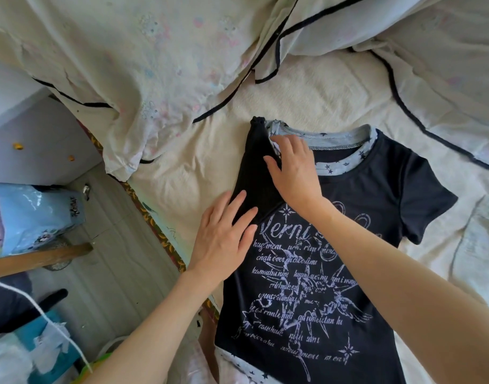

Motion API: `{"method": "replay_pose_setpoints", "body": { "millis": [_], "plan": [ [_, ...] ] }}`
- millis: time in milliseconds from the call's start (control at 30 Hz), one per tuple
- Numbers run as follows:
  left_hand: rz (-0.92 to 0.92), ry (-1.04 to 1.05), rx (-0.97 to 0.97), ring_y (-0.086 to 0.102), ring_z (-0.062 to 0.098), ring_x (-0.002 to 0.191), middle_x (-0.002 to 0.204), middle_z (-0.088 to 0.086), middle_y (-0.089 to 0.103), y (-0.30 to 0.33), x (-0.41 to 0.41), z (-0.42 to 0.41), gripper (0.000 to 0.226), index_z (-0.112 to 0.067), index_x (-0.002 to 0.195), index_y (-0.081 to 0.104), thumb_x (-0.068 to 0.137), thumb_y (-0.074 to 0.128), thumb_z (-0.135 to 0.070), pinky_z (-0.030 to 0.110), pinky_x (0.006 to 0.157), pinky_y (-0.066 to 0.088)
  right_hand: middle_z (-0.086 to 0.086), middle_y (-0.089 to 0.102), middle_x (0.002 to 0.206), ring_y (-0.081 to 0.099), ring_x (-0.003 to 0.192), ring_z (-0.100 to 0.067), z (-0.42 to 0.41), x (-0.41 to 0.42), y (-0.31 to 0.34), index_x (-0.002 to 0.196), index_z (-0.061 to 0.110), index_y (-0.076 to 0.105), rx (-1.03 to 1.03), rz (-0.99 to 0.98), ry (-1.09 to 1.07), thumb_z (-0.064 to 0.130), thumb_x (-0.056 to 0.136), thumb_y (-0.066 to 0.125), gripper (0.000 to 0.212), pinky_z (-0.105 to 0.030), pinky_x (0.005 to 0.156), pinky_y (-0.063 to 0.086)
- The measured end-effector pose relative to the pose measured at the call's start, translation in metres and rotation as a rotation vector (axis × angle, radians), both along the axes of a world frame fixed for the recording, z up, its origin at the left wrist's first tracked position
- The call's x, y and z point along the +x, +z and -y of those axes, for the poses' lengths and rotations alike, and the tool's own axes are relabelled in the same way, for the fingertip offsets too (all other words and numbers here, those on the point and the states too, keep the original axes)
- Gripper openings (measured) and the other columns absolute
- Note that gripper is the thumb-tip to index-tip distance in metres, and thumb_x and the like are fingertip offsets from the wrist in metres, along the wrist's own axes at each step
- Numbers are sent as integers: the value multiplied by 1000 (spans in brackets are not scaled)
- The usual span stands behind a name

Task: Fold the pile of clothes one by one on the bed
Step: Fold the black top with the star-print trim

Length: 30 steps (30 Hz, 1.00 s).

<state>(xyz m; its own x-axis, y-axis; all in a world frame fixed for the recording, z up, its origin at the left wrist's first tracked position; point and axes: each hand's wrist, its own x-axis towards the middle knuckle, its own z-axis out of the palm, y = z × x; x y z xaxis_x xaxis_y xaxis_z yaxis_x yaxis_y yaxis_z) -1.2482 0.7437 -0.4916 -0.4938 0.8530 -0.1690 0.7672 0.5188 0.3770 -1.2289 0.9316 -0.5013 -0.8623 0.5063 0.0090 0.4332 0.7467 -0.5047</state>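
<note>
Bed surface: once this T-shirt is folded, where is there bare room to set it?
Bare cream sheet lies between the T-shirt collar and the rumpled quilt; a narrower strip runs between the folded-in sleeve and the bed edge. Both hands crowd the sleeve.

Dark T-shirt (pixel 334 286): lower hem cut off by the bottom edge; first line of the printed word partly covered by the right forearm, remaining script too distorted to read. Left sleeve folded inward, lying partly under the left hand (pixel 224 239) and right hand (pixel 296 173). Collar (pixel 340 139): left part hidden by the right hand. Blue bag (pixel 38 214) on the floor: cut off at the left edge, contents indiscernible.
</note>
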Motion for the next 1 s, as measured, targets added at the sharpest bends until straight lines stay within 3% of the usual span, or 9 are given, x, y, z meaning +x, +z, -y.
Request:
{"method": "replay_pose_setpoints", "body": {
  "millis": [100, 200, 300, 467, 600, 700, 800, 900, 1000],
  "plan": [
    [3, -47, -71, 31, 32, 140, 148, 13, 40, -1, 4, -5, 46, -11, 135, 51, 99, 29, -30, 51, 110, 32, -20, 56, 131, 51, 125, -37, 3, 2, -6, 125, 2, 59, 169, -54, 237, 10, 90, 57, 36, -52, 103, 39],
    [-23, -124, -303, 14, 31, 145, 156, 11, 21, -6, 9, -6, 57, -15, 148, 23, 98, 14, -41, 54, 114, 22, -8, 21, 157, 14, 146, -27, 0, 3, -19, 148, 15, 30, 171, 246, 406, 30, 102, 36, 49, -49, 119, 5],
    [-48, -165, -441, -13, 27, 144, 158, 7, -5, -15, 7, -3, 61, -20, 146, -7, 92, -6, -49, 51, 118, 1, -2, 6, 160, 0, 148, -23, -1, 7, -31, 152, 21, 11, 204, 359, 397, 39, 103, 23, 53, -47, 118, -9],
    [-73, -191, -544, -37, 24, 133, 147, 2, -34, -18, 7, -9, 60, -22, 137, -31, 89, -13, -53, 45, 112, -18, -3, 16, 158, 10, 147, -23, 1, 41, -31, 150, 16, 21, 183, 353, 376, 39, 100, 21, 55, -48, 117, -4],
    [-81, -127, -496, -29, 25, 138, 156, 4, -19, -7, 15, -11, 60, -23, 144, -20, 95, -1, -51, 49, 111, -19, -7, 36, 150, 32, 140, -28, 4, 94, -23, 143, 13, 41, 161, 311, 312, 36, 97, 34, 52, -55, 114, 17],
    [-116, -123, -348, 2, 29, 145, 157, 8, 9, 3, 29, -25, 57, -21, 149, 10, 98, 16, -46, 56, 113, -2, -10, 41, 148, 36, 137, -30, 1, 136, -17, 139, 12, 47, 132, 275, 191, 34, 98, 35, 49, -57, 112, 23],
    [-110, -233, -265, 13, 34, 145, 157, 11, 16, 2, 44, -56, 57, -20, 149, 20, 97, 25, -45, 60, 111, 6, -15, 48, 141, 42, 133, -35, -15, 176, -10, 132, 5, 54, 93, 189, -9, 18, 94, 54, 40, -57, 111, 26],
    [-79, -310, -310, -5, 34, 146, 158, 8, -11, -11, 53, -91, 70, -30, 148, -4, 94, 34, -54, 62, 110, -6, -21, 55, 131, 50, 124, -39, -43, 208, -6, 123, -3, 58, 73, 110, -323, 2, 86, 64, 37, -56, 107, 34],
    [-87, -322, -442, -21, 31, 144, 154, 3, -30, -28, 52, -113, 85, -36, 138, -28, 90, 37, -63, 65, 107, -10, -22, 52, 126, 48, 120, -37, -73, 229, -2, 126, -5, 51, -125, 66, -726, 9, 91, 59, 38, -45, 103, 38]
  ]
}}
